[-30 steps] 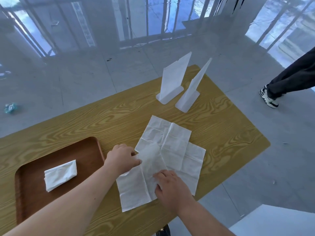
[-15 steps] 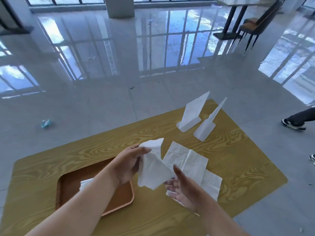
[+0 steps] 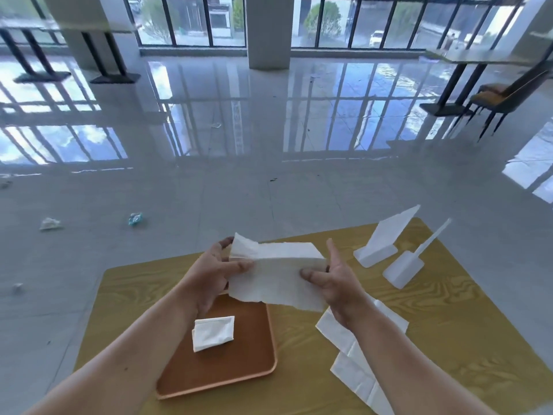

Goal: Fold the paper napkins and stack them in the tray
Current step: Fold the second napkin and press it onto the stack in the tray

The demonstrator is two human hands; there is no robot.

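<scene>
A person's two bare hands hold one white paper napkin [image 3: 276, 274] in the air above a yellow wood-grain table [image 3: 449, 324]. The left hand [image 3: 209, 274] pinches the napkin's left end between thumb and fingers. The right hand [image 3: 335, 280] grips the right end, thumb raised behind the paper and fingertips pressed on its front. The napkin is stretched flat between them, with a fold line running along its length and a ragged lower edge.

Below the hands, an orange-brown tray [image 3: 239, 369] rests on the table. One folded white napkin [image 3: 213, 332] lies inside it, toward the near left part. To the right of the tray, unfolded napkins [image 3: 356, 363] lie flat on the table, partly hidden under the right forearm.

At the far right of the table stand two white upright stands [image 3: 386, 244], side by side and close together. Their faces are blank, and nothing on the napkins or tray can be read.

Beyond the table is a glossy grey floor [image 3: 269, 145] reflecting tall windows, with small scraps of litter [image 3: 136, 218] to the left, and a chair [image 3: 505, 100] at the far right.
</scene>
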